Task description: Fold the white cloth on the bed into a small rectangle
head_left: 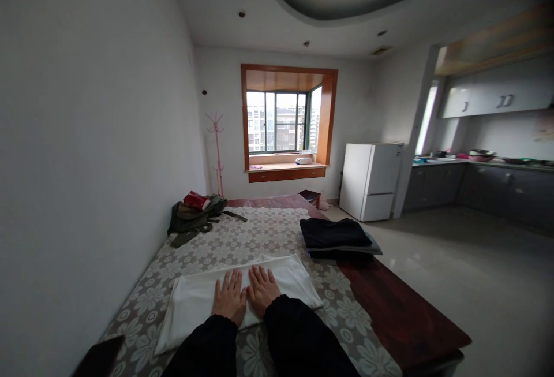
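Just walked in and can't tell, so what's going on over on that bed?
A person is pressing both palms flat on a folded white cloth lying on the flower-patterned bedspread. The left hand and right hand lie side by side, fingers spread, holding nothing. A stack of dark folded clothes sits to the right, and a green jacket lies near the wall.

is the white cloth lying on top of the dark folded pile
No, the white cloth lies flat on the patterned cover under both hands, apart from the dark folded pile at the bed's right edge.
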Demonstrator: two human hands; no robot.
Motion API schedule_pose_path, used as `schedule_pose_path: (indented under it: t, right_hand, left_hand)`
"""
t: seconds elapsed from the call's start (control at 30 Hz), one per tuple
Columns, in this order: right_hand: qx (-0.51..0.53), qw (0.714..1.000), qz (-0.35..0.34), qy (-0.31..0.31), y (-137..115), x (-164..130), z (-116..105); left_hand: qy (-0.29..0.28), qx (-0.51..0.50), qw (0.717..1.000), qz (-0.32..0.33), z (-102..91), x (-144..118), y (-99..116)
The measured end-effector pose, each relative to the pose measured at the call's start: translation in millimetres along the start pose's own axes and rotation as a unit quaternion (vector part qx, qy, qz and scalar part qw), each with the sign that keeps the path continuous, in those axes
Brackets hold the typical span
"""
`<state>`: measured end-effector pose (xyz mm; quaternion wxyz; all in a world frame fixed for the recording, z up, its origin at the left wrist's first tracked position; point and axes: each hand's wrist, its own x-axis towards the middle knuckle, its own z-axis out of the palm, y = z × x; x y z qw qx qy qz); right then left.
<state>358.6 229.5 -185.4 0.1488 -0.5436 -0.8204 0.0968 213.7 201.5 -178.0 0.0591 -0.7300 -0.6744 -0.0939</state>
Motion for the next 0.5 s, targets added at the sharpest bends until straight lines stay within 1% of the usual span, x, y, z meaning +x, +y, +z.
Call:
schedule_pose_path:
  t: [0.17, 0.37, 0.5]
  right_hand:
    - [0.0, 1.0, -0.002, -0.005, 7, 7, 9]
    - [0.015, 0.999, -0.02, 0.02, 12, 6, 13]
    - [0.022, 0.998, -0.033, 0.038, 15, 6, 17]
  left_hand:
    - [-0.007, 0.016, 1.0, 0.002, 7.4, 3, -2]
    - [-0.021, 0.014, 1.0, 0.006, 3.0, 3, -1]
    - [-0.026, 0.008, 0.999, 0.021, 3.8, 4, -4]
